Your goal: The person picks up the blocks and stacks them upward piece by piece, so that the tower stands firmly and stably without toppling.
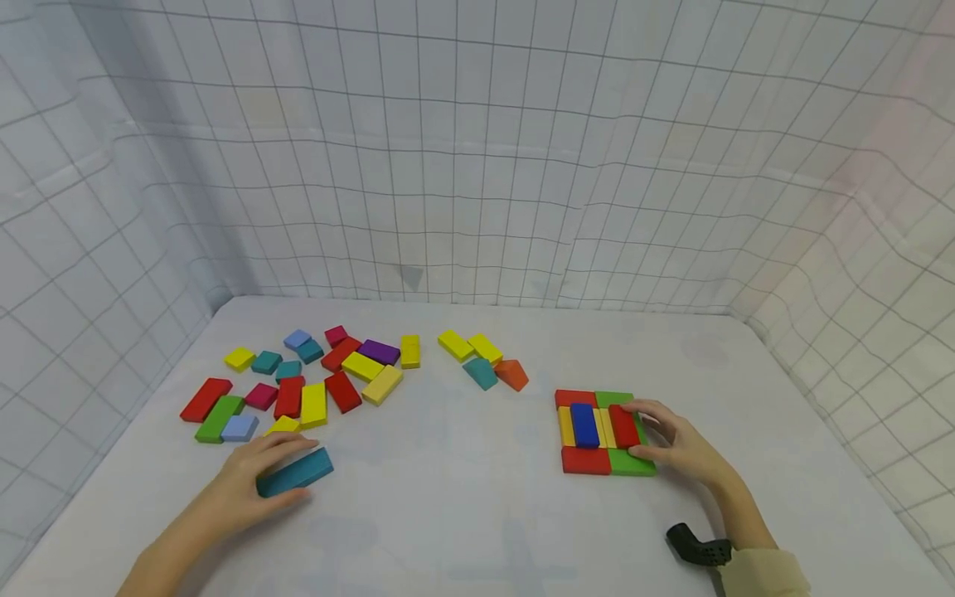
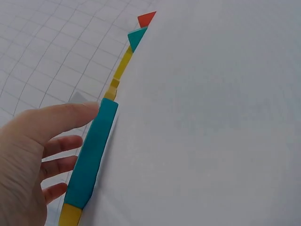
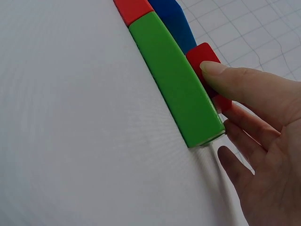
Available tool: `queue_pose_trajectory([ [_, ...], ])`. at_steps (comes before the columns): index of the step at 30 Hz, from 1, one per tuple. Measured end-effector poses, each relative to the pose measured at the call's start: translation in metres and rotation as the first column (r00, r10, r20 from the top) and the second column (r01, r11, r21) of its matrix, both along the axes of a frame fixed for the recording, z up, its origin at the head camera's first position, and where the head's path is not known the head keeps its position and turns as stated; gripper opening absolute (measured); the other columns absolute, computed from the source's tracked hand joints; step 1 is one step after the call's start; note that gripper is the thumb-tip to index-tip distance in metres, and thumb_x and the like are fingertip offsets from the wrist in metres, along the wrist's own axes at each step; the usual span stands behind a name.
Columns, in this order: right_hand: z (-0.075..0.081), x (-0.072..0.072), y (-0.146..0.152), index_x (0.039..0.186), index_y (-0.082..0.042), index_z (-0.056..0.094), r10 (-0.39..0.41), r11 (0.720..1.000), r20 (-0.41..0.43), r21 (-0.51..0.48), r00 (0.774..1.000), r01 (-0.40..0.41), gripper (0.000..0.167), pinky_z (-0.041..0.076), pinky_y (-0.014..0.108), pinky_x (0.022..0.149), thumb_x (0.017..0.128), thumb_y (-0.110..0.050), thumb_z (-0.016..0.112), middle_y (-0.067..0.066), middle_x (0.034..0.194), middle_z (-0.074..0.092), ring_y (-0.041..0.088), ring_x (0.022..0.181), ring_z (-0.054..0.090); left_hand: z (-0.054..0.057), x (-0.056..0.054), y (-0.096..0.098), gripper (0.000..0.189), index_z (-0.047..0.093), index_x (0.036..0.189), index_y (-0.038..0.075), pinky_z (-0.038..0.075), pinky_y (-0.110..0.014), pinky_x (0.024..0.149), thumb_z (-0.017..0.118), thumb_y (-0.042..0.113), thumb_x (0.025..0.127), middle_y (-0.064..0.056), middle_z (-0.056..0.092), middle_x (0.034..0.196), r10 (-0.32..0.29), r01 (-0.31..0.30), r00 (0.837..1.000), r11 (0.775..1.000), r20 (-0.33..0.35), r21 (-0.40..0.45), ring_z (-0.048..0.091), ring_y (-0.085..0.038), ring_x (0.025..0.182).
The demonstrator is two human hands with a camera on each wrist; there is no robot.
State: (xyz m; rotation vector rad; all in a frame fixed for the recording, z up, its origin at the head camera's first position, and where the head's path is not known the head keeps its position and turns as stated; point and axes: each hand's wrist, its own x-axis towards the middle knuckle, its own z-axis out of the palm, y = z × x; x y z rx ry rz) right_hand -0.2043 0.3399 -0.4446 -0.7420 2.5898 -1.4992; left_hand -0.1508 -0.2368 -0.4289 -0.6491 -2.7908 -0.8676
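In the head view my left hand (image 1: 257, 474) is over a long teal block (image 1: 298, 471), fingers along its far side and thumb along its near side. The left wrist view puts the thumb tip right at the block's upper edge, with its long face uncovered. My right hand (image 1: 682, 444) pinches a small red block (image 1: 623, 427) between thumb and index finger, at the right part of a flat arrangement. Red and green blocks border this arrangement; a green block (image 3: 176, 77) lies in front. Inside it are a blue block (image 1: 585, 425) and yellow blocks (image 1: 567, 427).
Several loose blocks in red, yellow, green, teal and light blue lie at the left, among them a purple block (image 1: 379, 351). Two yellow pieces, a teal piece (image 1: 481, 373) and an orange piece (image 1: 512, 374) lie mid-table. A black device (image 1: 697, 547) is at the right wrist.
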Motion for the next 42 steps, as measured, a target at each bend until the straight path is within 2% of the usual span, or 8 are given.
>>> queue_pose_trajectory([
  [9,-0.001,0.0,0.001,0.127,-0.004,0.047,-0.019,1.0,0.007,0.018,1.0,0.019,0.054,0.028,0.008,0.095,0.079,-0.009,0.07,0.019,0.132,0.042,-0.008,0.12,0.032,-0.01,0.016,-0.015,0.049,0.065,0.106,0.015,0.036,-0.057,0.079,0.083,0.028,0.062,-0.005,0.06,0.103,0.062,-0.076,0.992,0.989,-0.11,-0.13,0.05,-0.025,0.095],
  [15,-0.001,0.001,0.0,0.127,-0.003,0.048,-0.022,0.999,-0.006,0.027,1.0,0.022,0.054,0.028,0.008,0.095,0.079,-0.008,0.07,0.019,0.131,0.043,-0.008,0.12,0.033,-0.014,0.018,-0.016,0.045,0.069,0.101,0.014,0.036,-0.047,0.08,0.084,0.015,0.058,0.0,0.063,0.097,0.063,-0.093,0.973,0.988,-0.224,-0.126,0.052,-0.02,0.088],
  [21,0.0,0.001,0.0,0.127,-0.005,0.048,-0.033,0.999,0.006,0.036,0.999,0.033,0.054,0.029,0.009,0.095,0.079,-0.01,0.07,0.017,0.13,0.044,-0.008,0.119,0.034,-0.012,0.015,-0.003,0.045,0.07,0.102,0.017,0.041,-0.031,0.078,0.084,0.015,0.06,0.005,0.062,0.099,0.055,-0.082,0.966,0.992,-0.253,-0.097,0.05,-0.011,0.09],
  [25,0.0,0.0,0.0,0.127,-0.004,0.048,-0.026,0.999,0.001,0.027,1.0,0.026,0.054,0.029,0.009,0.095,0.078,-0.008,0.071,0.018,0.13,0.044,-0.006,0.119,0.034,-0.003,0.001,0.021,0.044,0.068,0.107,0.017,0.05,-0.03,0.074,0.081,0.015,0.065,0.006,0.061,0.103,0.012,-0.028,0.973,0.998,-0.232,-0.064,0.05,-0.01,0.094],
  [28,0.0,0.0,-0.001,0.127,-0.003,0.048,-0.02,0.999,-0.01,0.026,1.0,0.02,0.054,0.03,0.009,0.095,0.078,-0.008,0.071,0.018,0.13,0.044,-0.006,0.119,0.034,0.002,-0.015,0.045,0.042,0.067,0.109,0.015,0.052,-0.028,0.072,0.079,0.013,0.068,0.004,0.06,0.105,-0.068,0.066,0.97,0.998,-0.234,-0.015,0.05,-0.011,0.096],
  [34,-0.002,-0.001,0.0,0.126,-0.004,0.048,-0.016,1.0,-0.008,0.018,1.0,0.016,0.053,0.029,0.009,0.095,0.078,-0.007,0.07,0.018,0.129,0.044,-0.006,0.12,0.034,0.004,-0.05,0.108,0.038,0.065,0.112,0.011,0.05,-0.027,0.077,0.074,0.013,0.075,-0.001,0.059,0.108,-0.265,0.284,0.933,0.958,-0.241,0.047,0.051,-0.016,0.098],
  [39,-0.002,-0.001,0.0,0.126,-0.003,0.048,-0.009,1.0,-0.007,0.007,1.0,0.009,0.053,0.028,0.008,0.096,0.078,-0.007,0.07,0.02,0.13,0.043,-0.008,0.12,0.033,0.004,-0.073,0.167,0.035,0.063,0.116,0.011,0.047,-0.031,0.083,0.068,0.018,0.082,-0.004,0.059,0.111,-0.364,0.375,0.914,0.927,-0.181,0.026,0.051,-0.018,0.1],
  [42,-0.002,-0.002,0.0,0.126,-0.002,0.047,0.005,1.0,-0.008,-0.009,1.0,-0.005,0.054,0.028,0.008,0.097,0.078,-0.006,0.07,0.021,0.13,0.042,-0.007,0.121,0.033,0.002,-0.084,0.2,0.034,0.063,0.116,0.01,0.046,-0.032,0.085,0.067,0.018,0.083,-0.005,0.058,0.11,-0.41,0.419,0.893,0.908,-0.187,0.013,0.051,-0.019,0.099],
])
